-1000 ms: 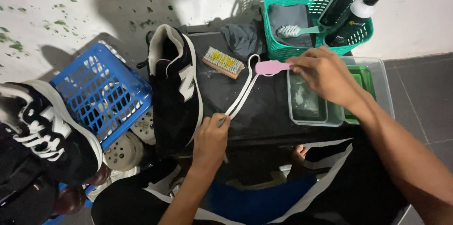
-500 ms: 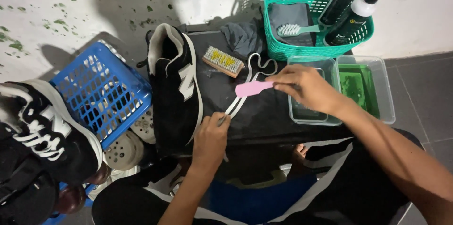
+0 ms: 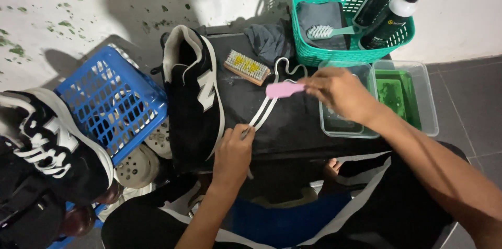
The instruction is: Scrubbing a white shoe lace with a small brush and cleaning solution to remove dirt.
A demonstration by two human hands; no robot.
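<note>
You've got a black sneaker (image 3: 191,97) w/ white trim lying on the bench (image 3: 308,129), left side, opening toward the wall. Just right of it, a wooden brush (image 3: 247,67) w/ pale bristles. Behind that, a grey cloth (image 3: 269,40), bunched. Teal basket (image 3: 350,19) at the back right holds a folded grey cloth, a teal-handled brush (image 3: 327,31) and two dark bottles (image 3: 389,11) w/ white shoulders. In front of it, two clear tubs: nearer one (image 3: 342,123) w/ clear liquid, prob. water; the other (image 3: 405,95) looks green inside. Off the bench to your left: blue basket (image 3: 110,100), tipped, and a second black-and-white sneaker (image 3: 49,144) beside it.
</note>
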